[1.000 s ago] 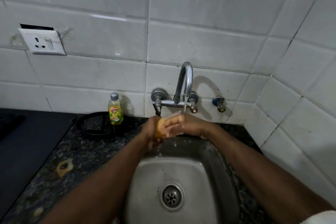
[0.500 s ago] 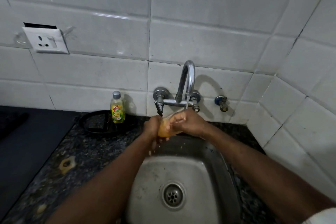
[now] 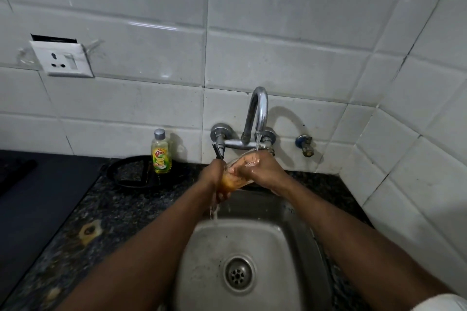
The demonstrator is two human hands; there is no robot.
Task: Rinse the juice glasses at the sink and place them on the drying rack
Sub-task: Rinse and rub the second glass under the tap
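A clear juice glass (image 3: 233, 180) with orange residue is tilted under the running tap (image 3: 258, 118), its mouth toward the spout. My left hand (image 3: 214, 176) grips its lower end. My right hand (image 3: 261, 171) wraps the upper part near the rim, fingers wet. Water runs off the glass and my left hand into the steel sink (image 3: 298, 250) below. No drying rack shows in this view.
A yellow dish-soap bottle (image 3: 161, 153) stands by the wall left of the tap, in front of a dark round stand (image 3: 126, 171). A dark stovetop (image 3: 30, 199) fills the left. Speckled granite counter (image 3: 106, 212) surrounds the sink. Tiled walls close the back and right.
Both hands kept hold of the glass under the tap; it tilted a little further and more orange-tinted water now pours from my left hand into the sink.
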